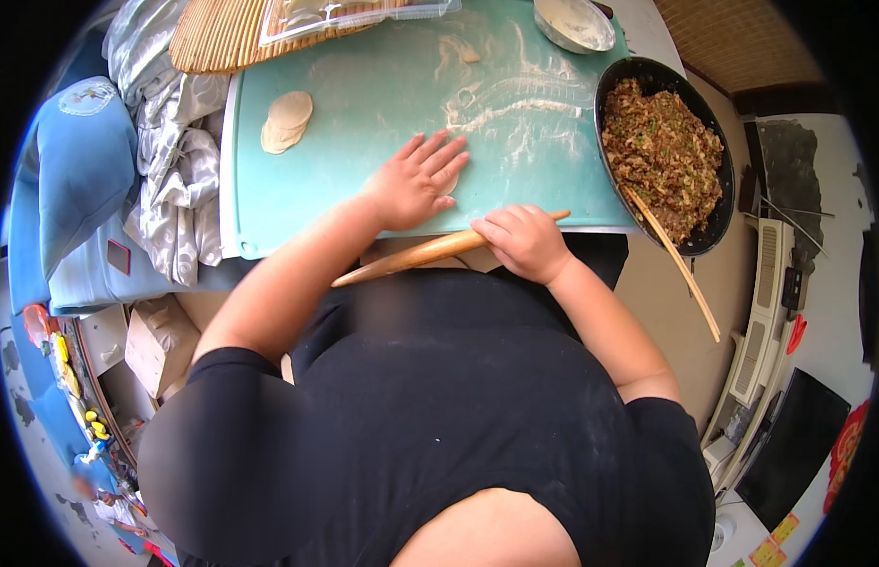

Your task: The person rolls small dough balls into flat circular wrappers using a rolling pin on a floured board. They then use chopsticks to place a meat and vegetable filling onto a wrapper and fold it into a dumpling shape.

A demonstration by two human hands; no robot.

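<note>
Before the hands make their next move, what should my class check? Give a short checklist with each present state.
1. Rolling pin gripped by the right hand: ok.
2. Left hand laid flat, fingers extended: ok.
3. Shape of the dough under that palm: cannot tell, mostly hidden.
4. Flour on the green mat: ok.
5. Chopsticks wholly inside the pan: not ok, jutting past the rim.
</note>
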